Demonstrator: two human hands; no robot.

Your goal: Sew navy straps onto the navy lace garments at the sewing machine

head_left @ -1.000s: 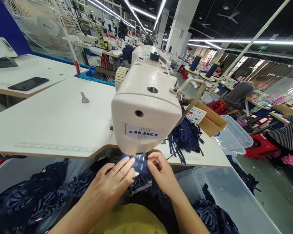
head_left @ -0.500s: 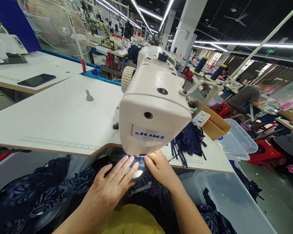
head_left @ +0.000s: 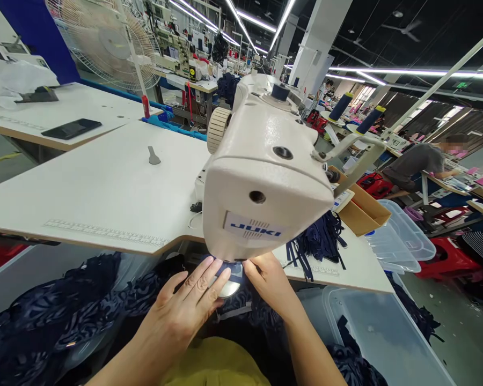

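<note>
Head cam: L hand [head_left: 185, 313] flat, R hand [head_left: 270, 284] prob. pinching soft navy fabric [head_left: 237, 270] under glossy machine [head_left: 261, 177].

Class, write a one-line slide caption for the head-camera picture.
Left hand and right hand steady navy fabric under a white sewing machine on a white table.

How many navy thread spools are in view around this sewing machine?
3: one spool atop the sewing machine; a left cone and a right cone behind it. Others may be hidden.
</note>
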